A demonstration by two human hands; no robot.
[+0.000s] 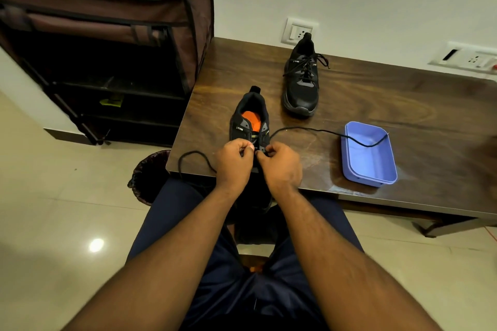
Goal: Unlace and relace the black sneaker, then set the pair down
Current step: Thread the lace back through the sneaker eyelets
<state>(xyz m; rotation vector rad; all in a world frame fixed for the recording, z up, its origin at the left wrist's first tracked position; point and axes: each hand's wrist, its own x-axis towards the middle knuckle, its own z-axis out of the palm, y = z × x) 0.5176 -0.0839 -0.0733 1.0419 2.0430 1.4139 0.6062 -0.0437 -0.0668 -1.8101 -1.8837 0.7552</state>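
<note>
Lacing is the step in hand, judged from the head view: the near black mesh sneaker with the orange insole [251, 126] sits at the front edge of the dark wood-grain tabletop [376, 94], its toe overhanging towards the person's lap, and most of its upper eyelets look empty. Both hands work at the eyelets just below that sneaker's tongue. The left hand [233, 162] has its fingers curled and pinches the thin black cord lace [322, 131] at the sneaker's left side; the right hand [281, 164] is likewise curled, pinching the lace at the right side. One loose end loops off to the left of the sneaker over the tabletop's corner, while the other trails right and drapes into the shallow blue plastic tray [369, 154]. The second black sneaker, fully laced [302, 80], stands beyond and to the right of the near one, close to the wall. Whether this is unlacing or relacing cannot be told for sure. The next move probably calls for feeding a lace tip through the next eyelet and drawing the slack clear of the tray.
</note>
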